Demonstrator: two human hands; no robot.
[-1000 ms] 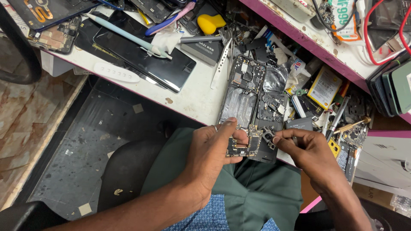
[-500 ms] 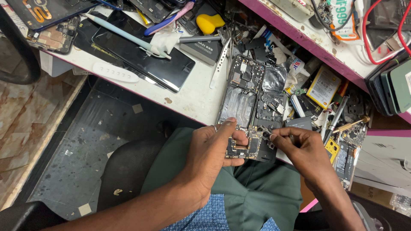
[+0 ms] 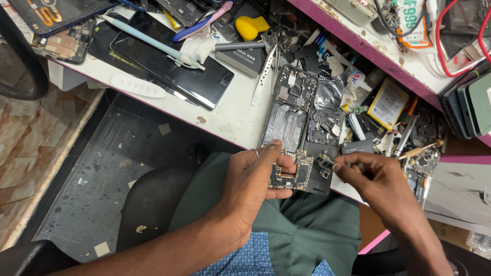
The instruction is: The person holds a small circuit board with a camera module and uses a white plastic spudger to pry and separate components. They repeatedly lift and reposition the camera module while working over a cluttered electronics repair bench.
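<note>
The left hand (image 3: 253, 186) pinches a small circuit board (image 3: 291, 174) between thumb and fingers, holding it at the near edge of the opened phone frame (image 3: 294, 110) that lies on the white bench top (image 3: 230, 115). The right hand (image 3: 376, 186) closes its fingertips narrowly on a small dark part (image 3: 325, 161) just right of the board; it may be a camera module or a connector, too small to tell.

The risk, as I judge it, lies in the fine grip. The dark part is tiny and smooth, and if the fingertips slip it could fall into the clutter of loose parts to the right or down onto the green trousers (image 3: 302, 230). The board is thin and rigid, studded with metal shields and gold edging; a twist between the two hands could strain any ribbon joining board and part.

Farther off lie a glossy black phone panel (image 3: 169, 66), a pale blue stylus-like tool (image 3: 148, 41), steel tweezers (image 3: 265, 71) and a yellow plastic piece (image 3: 251, 25). The bench top is scuffed and stained.
</note>
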